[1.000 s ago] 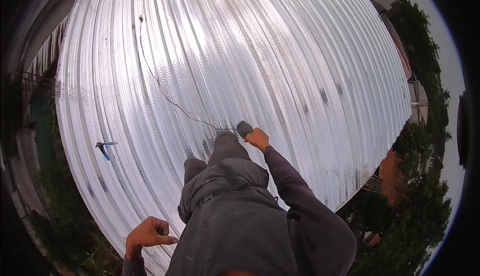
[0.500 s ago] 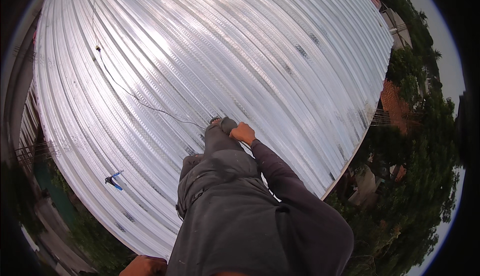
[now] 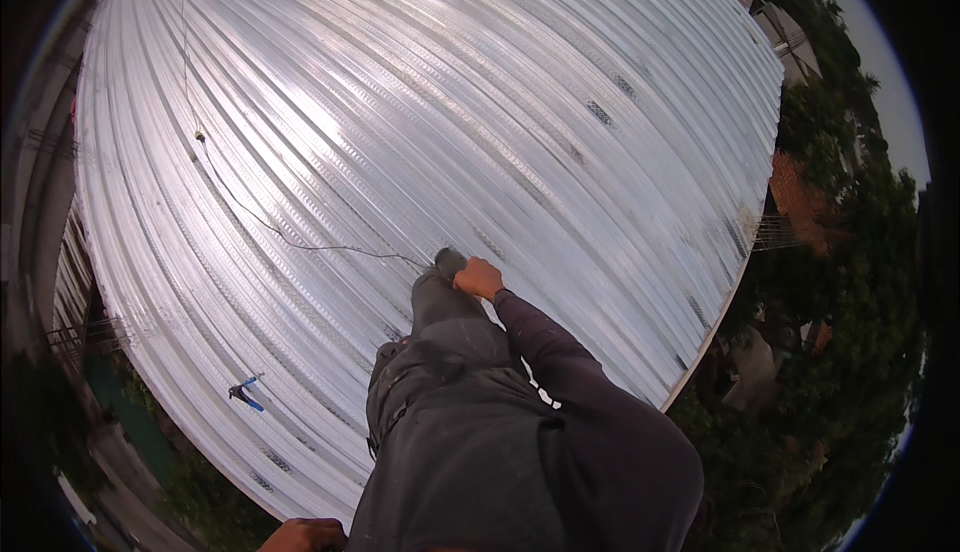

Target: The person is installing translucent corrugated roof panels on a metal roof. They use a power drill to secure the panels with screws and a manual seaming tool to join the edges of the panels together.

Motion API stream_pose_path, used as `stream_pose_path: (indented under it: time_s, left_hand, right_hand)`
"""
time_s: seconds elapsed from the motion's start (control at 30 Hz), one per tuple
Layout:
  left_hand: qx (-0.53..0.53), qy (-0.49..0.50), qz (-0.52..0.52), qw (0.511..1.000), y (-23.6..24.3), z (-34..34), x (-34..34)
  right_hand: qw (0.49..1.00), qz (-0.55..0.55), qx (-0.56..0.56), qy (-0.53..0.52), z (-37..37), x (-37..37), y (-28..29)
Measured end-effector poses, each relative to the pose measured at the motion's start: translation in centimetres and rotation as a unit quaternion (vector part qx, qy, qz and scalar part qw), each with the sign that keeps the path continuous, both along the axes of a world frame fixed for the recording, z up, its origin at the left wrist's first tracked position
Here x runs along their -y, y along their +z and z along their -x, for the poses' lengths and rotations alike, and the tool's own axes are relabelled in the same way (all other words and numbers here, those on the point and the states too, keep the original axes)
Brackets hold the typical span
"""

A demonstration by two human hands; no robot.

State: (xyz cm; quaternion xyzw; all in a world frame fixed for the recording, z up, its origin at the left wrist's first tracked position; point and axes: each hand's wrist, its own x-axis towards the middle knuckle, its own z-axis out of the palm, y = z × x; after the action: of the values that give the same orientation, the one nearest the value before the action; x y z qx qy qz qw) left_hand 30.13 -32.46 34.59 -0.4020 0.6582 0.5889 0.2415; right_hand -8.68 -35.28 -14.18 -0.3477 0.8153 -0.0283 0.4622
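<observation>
My right hand (image 3: 478, 278) is closed in a fist beside my lower leg, against a dark grey rounded thing (image 3: 450, 260). What the fingers grip is hidden by the hand itself. A thin dark cord (image 3: 330, 247) runs across the ribbed metal roof (image 3: 560, 182) and ends from view close to my leg and that hand. At the bottom edge, left of my body, only part of my left hand (image 3: 303, 535) shows; its fingers cannot be made out. My dark-clothed legs (image 3: 440, 302) rest on the sheeting.
A small blue-and-black hand tool (image 3: 245, 395) lies on the roof at left. Farther up, the cord has a yellow-and-black connector (image 3: 200, 137). The roof's right edge (image 3: 700, 352) drops toward trees (image 3: 840, 352); beyond the left edge lie a green surface and bare rods.
My right hand has shifted slightly left and down in view, with the grey thing. The cord's near part has bent upward. The whole view has moved a little.
</observation>
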Motion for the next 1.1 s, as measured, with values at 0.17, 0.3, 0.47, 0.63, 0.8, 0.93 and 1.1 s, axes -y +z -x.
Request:
stream_pose_path:
  time_s: [0.17,0.3,0.47,0.63,0.8,0.93,1.1]
  left_hand:
    - [-0.006,-0.006,0.036,0.999,-3.0,-0.8,-0.1]
    - [-0.006,-0.049,-0.025,0.998,-2.6,0.1,1.5]
    - [-0.062,0.084,-0.05,0.993,-1.2,1.3,-1.1]
    - [-0.078,0.232,0.011,0.969,-2.5,3.6,-1.9]
    - [-0.072,0.289,0.009,0.955,-2.8,3.3,-1.2]
    - [-0.093,0.323,0.024,0.942,-2.7,1.0,0.8]
    - [-0.1,0.299,0.007,0.949,-4.0,-5.7,6.4]
  right_hand:
    - [1.0,-0.003,0.0,0.03,1.5,2.6,0.6]
    - [0.998,-0.003,0.038,-0.04,6.0,2.5,-5.2]
    - [0.996,-0.016,0.049,0.075,5.3,8.0,0.1]
    - [0.978,-0.039,0.008,0.203,7.5,15.1,-3.3]
    - [0.966,-0.006,-0.031,0.256,5.8,22.4,-1.9]
    - [0.961,0.012,-0.011,0.276,3.0,28.4,-1.5]
    - [0.974,0.013,0.075,0.214,-1.9,34.3,-0.8]
